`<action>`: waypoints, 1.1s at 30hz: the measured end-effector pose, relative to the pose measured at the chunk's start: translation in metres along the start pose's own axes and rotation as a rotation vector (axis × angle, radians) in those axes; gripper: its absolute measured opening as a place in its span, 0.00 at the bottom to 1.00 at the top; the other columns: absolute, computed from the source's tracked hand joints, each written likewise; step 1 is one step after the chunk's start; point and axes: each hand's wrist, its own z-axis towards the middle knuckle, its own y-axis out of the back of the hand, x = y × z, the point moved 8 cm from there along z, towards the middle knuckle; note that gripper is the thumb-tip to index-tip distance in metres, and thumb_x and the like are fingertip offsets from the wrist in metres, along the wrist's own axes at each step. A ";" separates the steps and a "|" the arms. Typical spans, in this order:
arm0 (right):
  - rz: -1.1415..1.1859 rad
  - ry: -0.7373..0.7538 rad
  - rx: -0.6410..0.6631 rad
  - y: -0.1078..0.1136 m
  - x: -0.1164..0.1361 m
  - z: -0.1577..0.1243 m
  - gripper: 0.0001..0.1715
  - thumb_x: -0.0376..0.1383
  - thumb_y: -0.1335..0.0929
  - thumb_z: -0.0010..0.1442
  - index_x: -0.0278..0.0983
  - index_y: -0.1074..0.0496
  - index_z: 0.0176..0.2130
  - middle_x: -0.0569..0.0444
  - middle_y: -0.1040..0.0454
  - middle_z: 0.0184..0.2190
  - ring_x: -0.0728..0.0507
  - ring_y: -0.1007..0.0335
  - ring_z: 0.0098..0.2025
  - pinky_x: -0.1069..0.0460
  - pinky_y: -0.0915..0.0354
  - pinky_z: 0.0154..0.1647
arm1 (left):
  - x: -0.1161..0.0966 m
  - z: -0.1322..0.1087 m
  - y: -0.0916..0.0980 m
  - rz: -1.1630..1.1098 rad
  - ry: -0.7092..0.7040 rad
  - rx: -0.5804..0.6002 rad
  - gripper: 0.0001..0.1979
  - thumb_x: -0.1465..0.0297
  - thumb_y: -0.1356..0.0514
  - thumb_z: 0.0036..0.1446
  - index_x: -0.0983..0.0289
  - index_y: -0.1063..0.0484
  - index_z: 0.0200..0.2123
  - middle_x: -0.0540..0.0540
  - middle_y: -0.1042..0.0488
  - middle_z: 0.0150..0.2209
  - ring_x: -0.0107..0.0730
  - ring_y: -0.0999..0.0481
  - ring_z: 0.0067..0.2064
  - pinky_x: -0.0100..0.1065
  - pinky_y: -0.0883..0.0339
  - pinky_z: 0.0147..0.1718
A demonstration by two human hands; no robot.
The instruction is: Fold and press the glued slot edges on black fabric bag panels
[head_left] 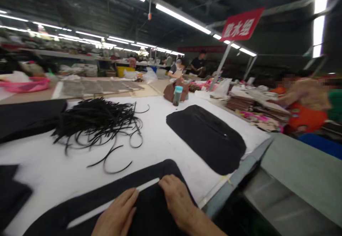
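Note:
A black sheet-like panel [149, 207] with a rounded corner lies on the white-topped table right in front of me. Along it runs a narrow white strip [91, 214], partly hidden by my left hand [117, 211]. That hand rests on the panel with its fingers stretched along the strip and the thumb apart. My right hand [177, 200] has its fingers bent and pressed together at the far end of the strip, gripping the black panel there. Its fingertips hide what exactly lies under them.
A tangled heap of black strips [98, 116] lies beyond. Another black panel [207, 136] is at right, near the table edge [237, 175]. A blue-lidded jar [177, 96] stands further back. Stacked pieces [243, 100] and a person in orange [307, 104] are to the right.

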 end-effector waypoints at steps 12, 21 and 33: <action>-0.021 0.337 -0.002 -0.013 0.038 0.002 0.24 0.29 0.39 0.60 0.34 0.38 0.56 0.49 0.37 0.57 0.41 0.45 0.59 0.43 0.46 0.60 | -0.019 0.005 -0.019 -0.076 0.043 0.400 0.40 0.51 0.45 0.53 0.67 0.53 0.61 0.63 0.51 0.63 0.44 0.52 0.64 0.47 0.50 0.60; -0.198 0.597 0.016 -0.050 0.027 -0.003 0.35 0.41 0.37 0.60 0.37 0.51 0.63 0.49 0.45 0.61 0.40 0.45 0.60 0.42 0.47 0.57 | 0.000 -0.016 -0.003 -0.239 0.137 0.436 0.42 0.43 0.60 0.54 0.68 0.57 0.62 0.63 0.56 0.65 0.40 0.61 0.65 0.44 0.65 0.63; -0.282 0.697 -0.099 -0.042 0.034 -0.004 0.37 0.47 0.43 0.64 0.36 0.58 0.65 0.48 0.41 0.59 0.39 0.39 0.56 0.40 0.48 0.55 | 0.053 -0.085 0.030 -0.071 0.277 0.492 0.42 0.44 0.58 0.54 0.65 0.61 0.63 0.61 0.59 0.65 0.39 0.60 0.65 0.42 0.63 0.63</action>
